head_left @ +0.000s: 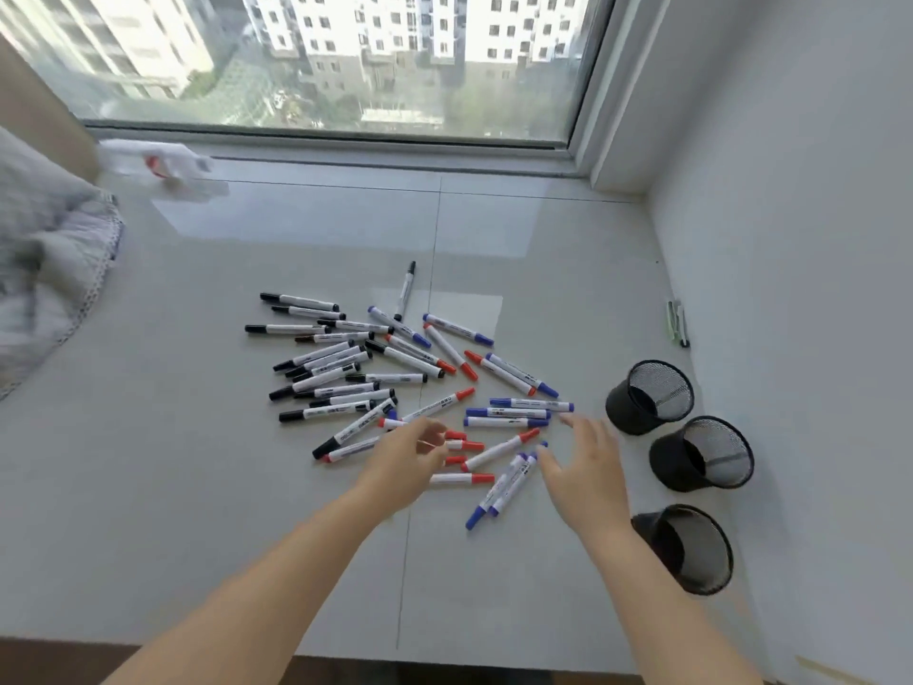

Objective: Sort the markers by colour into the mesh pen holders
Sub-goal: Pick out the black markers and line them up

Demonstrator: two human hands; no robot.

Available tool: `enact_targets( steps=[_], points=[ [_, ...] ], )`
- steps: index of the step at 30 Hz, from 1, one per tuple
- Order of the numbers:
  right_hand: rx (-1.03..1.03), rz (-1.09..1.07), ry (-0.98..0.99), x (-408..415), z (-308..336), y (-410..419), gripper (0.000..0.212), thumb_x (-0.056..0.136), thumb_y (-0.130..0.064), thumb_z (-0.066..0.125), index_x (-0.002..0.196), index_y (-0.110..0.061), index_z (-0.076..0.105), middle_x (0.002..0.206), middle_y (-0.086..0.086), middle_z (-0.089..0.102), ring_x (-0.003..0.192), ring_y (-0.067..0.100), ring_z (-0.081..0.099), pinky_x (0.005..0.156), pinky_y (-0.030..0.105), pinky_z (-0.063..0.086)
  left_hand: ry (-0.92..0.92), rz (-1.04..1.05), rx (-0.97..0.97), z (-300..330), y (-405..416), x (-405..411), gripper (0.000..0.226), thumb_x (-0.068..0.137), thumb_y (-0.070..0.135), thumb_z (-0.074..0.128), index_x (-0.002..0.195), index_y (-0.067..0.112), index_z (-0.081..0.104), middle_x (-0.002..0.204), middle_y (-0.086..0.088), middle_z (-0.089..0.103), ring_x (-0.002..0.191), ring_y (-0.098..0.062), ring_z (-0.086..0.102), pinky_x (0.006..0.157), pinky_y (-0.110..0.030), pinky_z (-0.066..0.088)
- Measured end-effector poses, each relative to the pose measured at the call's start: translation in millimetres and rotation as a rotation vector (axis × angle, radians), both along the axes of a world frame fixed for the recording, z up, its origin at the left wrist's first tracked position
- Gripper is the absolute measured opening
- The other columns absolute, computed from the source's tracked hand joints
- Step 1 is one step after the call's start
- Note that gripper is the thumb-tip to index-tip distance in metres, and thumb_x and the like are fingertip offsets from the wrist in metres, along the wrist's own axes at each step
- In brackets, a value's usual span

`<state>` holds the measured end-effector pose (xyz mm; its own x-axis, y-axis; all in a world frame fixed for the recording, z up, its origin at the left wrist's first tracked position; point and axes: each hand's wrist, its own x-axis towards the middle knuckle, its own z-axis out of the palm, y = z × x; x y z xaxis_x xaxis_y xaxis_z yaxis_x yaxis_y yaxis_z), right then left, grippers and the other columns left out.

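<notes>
The left hand (407, 454) has its grip half curled over the red markers (467, 444), though whether it holds one is unclear. The right hand (588, 459) is spread and empty beside the blue markers (504, 479). Three empty mesh pen holders (701, 452) stand just right. Sorting seems barely begun; next comes pinching one colour.

A glossy, smooth tiled sill (247, 487) is seen, with reflections on it. The markers (346, 383) are of smooth plastic. The three holders (647, 398) are made of matt black mesh. Soft grey cloth (44, 259) is shown, crumpled.
</notes>
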<state>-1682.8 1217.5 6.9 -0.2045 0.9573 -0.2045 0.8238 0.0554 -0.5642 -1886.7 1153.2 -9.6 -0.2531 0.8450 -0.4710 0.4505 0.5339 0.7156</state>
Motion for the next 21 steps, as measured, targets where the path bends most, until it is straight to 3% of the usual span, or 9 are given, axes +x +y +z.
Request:
enact_targets(
  steps=[6, 9, 14, 21],
  points=[
    [-0.146, 0.024, 0.008, -105.6, -20.8, -53.3, 0.031, 0.084, -0.024, 0.060, 0.114, -0.015, 0.055, 0.108, 0.000, 0.053, 0.109, 0.019, 0.047, 0.088, 0.025, 0.036, 0.045, 0.052, -0.054, -14.8, -57.6, -117.7, 0.019, 0.088, 0.024, 0.058, 0.107, 0.027, 0.060, 0.095, 0.013, 0.064, 0.089, -0.006, 0.060, 0.079, -0.022, 0.044],
    [-0.164, 0.104, -0.037, -143.6, -30.8, -62.9, 0.030, 0.085, -0.024, 0.058, 0.114, -0.015, 0.056, 0.114, 0.001, 0.056, 0.110, 0.019, 0.047, 0.093, 0.029, 0.038, 0.040, 0.087, -0.109, -27.3, -73.4, -160.1, 0.022, 0.088, 0.023, 0.057, 0.110, 0.023, 0.060, 0.096, 0.010, 0.063, 0.089, -0.009, 0.060, 0.076, -0.022, 0.043],
    [0.003, 0.319, -0.169, -198.9, -52.5, -45.4, 0.031, 0.089, -0.027, 0.050, 0.118, -0.017, 0.055, 0.114, 0.001, 0.058, 0.106, 0.018, 0.047, 0.092, 0.028, 0.038, 0.050, 0.161, -0.137, -50.7, -67.6, -211.3, 0.023, 0.089, 0.022, 0.055, 0.111, 0.020, 0.060, 0.106, 0.004, 0.064, 0.091, -0.011, 0.057, 0.078, -0.022, 0.040],
    [0.164, 0.671, -0.354, -262.8, -93.7, -9.5, 0.043, 0.093, -0.038, 0.045, 0.130, -0.017, 0.045, 0.128, 0.002, 0.049, 0.117, 0.022, 0.041, 0.098, 0.031, 0.034, 0.243, 0.125, -0.007, -72.0, -18.5, -248.6, 0.027, 0.088, 0.023, 0.054, 0.114, 0.018, 0.058, 0.114, 0.002, 0.060, 0.096, -0.014, 0.057, 0.084, -0.025, 0.041]
  ],
)
